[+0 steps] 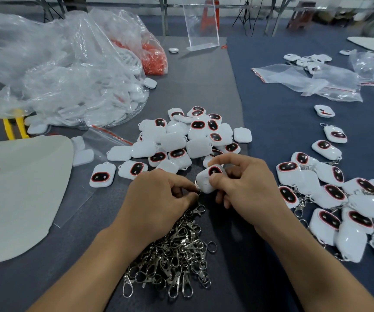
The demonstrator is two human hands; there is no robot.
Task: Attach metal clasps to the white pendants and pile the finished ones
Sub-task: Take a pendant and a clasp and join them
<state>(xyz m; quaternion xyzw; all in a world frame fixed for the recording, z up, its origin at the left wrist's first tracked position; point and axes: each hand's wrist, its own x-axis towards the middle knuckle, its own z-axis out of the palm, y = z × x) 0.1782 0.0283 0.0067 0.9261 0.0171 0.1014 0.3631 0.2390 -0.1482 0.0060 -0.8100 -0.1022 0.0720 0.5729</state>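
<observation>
Your right hand (247, 185) grips pendant (206, 180), loop turned toward left hand (159, 197) pinching clasp (197, 189) for threading; clasp heap (177, 251) near, handy.

The finished pendant pile (330, 192) runs off the right edge.

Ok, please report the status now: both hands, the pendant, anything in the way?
Right hand holds one white pendant. Left hand pinches a clasp at its edge. Pile of loose clasps lies under the wrists, not blocking.

Single head-worn wide-angle view, forward and downward, close above the grey table (204, 86).
</observation>
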